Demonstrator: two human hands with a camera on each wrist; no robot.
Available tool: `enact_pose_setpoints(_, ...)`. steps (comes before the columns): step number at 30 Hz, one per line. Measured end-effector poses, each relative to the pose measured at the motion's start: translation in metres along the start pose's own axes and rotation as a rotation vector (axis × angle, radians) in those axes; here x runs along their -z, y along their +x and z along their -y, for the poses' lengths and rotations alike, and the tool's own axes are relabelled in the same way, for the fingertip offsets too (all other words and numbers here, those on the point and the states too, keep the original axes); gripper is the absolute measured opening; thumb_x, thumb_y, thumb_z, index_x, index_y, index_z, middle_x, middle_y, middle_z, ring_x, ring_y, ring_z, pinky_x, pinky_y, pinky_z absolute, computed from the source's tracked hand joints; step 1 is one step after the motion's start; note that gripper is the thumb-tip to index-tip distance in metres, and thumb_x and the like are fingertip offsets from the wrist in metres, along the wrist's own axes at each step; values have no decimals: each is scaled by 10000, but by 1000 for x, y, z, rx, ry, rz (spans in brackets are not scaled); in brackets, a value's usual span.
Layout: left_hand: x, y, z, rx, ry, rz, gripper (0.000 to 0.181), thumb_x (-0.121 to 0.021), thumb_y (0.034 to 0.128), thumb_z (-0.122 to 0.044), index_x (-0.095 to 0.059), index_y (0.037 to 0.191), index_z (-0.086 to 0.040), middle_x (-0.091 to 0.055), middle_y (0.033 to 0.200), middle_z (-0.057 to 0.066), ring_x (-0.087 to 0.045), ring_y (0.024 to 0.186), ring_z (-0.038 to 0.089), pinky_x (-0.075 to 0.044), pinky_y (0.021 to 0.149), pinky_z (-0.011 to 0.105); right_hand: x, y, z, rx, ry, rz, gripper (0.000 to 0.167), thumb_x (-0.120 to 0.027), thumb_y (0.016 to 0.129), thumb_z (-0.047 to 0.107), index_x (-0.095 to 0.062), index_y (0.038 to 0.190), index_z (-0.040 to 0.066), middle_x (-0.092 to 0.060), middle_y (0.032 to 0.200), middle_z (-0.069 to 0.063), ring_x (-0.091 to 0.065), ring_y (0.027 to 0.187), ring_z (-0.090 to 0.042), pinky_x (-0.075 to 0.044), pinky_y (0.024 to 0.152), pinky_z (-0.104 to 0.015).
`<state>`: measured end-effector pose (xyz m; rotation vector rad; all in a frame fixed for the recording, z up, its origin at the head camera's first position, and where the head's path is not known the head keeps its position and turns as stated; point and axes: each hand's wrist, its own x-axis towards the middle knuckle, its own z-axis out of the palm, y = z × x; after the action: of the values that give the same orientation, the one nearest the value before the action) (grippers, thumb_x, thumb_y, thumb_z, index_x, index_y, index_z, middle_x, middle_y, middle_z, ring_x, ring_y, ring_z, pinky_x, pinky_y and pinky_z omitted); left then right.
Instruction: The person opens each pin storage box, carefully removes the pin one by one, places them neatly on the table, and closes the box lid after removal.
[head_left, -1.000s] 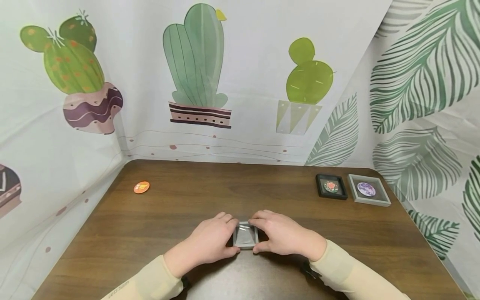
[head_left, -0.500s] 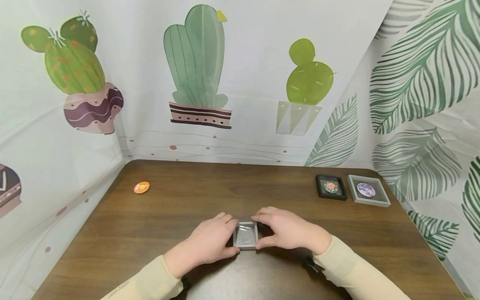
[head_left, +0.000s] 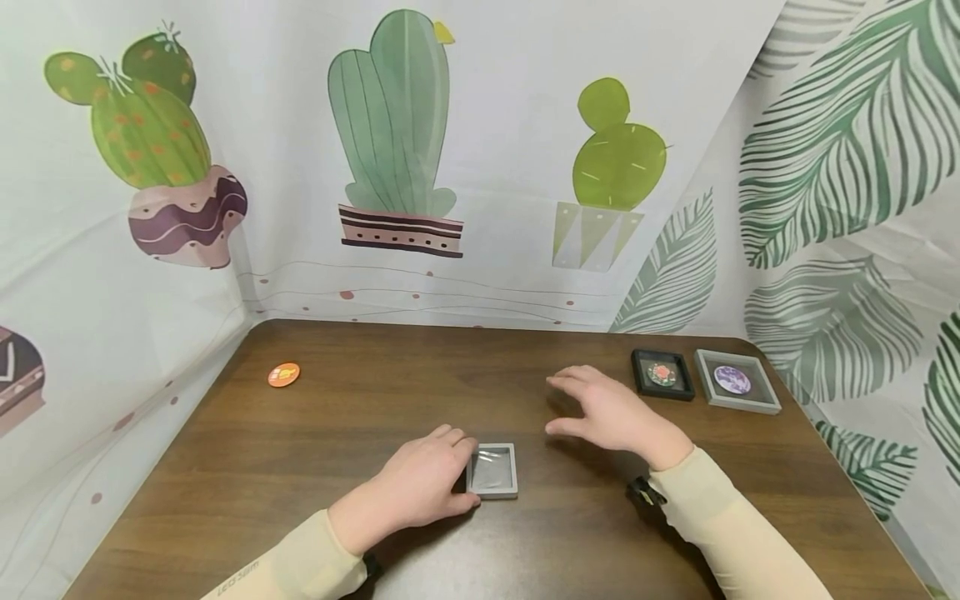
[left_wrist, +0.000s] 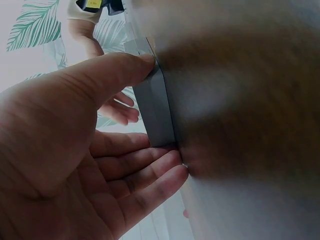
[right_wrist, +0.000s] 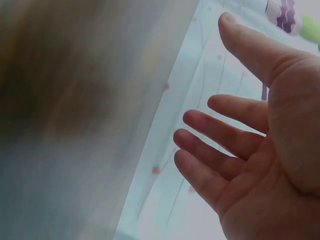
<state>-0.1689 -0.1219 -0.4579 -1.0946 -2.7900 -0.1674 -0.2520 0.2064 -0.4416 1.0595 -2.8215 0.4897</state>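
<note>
A small square grey display frame [head_left: 492, 472] with a clear film inside lies flat on the table, near the middle of the head view. My left hand [head_left: 422, 477] holds its left side between thumb and fingers. The left wrist view shows the thumb on one end of the grey frame's side wall [left_wrist: 156, 112] and fingertips at the other end. Away to the right and farther back, my right hand [head_left: 613, 412] hovers with fingers spread and nothing in it. The right wrist view shows its bare palm [right_wrist: 250, 170].
A black frame [head_left: 639, 385] with a red-flower disc and a larger grey frame [head_left: 765, 408] with a purple disc stand at the back right. An orange round badge [head_left: 283, 375] lies at the back left of the brown table [head_left: 420, 367]. Patterned cloth hangs behind.
My right hand has let go of the small grey frame and moved right and away, toward the black frame. My left hand and the small frame have stayed in place.
</note>
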Motion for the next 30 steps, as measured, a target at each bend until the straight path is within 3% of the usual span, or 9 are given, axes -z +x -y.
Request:
enact_pose_setpoints(16,1,-1,0,1,1,2,626,-929,843,-460,-705,1241,-32,-716,1153,28,-652,1082,216,-616,861,359,9,-9,-58,-241,-24,-48,836,-857,977,461,-561,1593,-21,-518,1629,-266,-444,1522,-502,-420,1163,-720)
enact_pose_setpoints(30,0,-1,1,5,-5,9,612,-928,846,-460,-703,1234,-44,-715,1154,22,-650,1082,211,-616,850,358,19,-25,-90,-395,-55,-41,925,-800,1001,530,-495,1592,-112,-454,1618,-391,-405,1495,-622,-337,1206,-747)
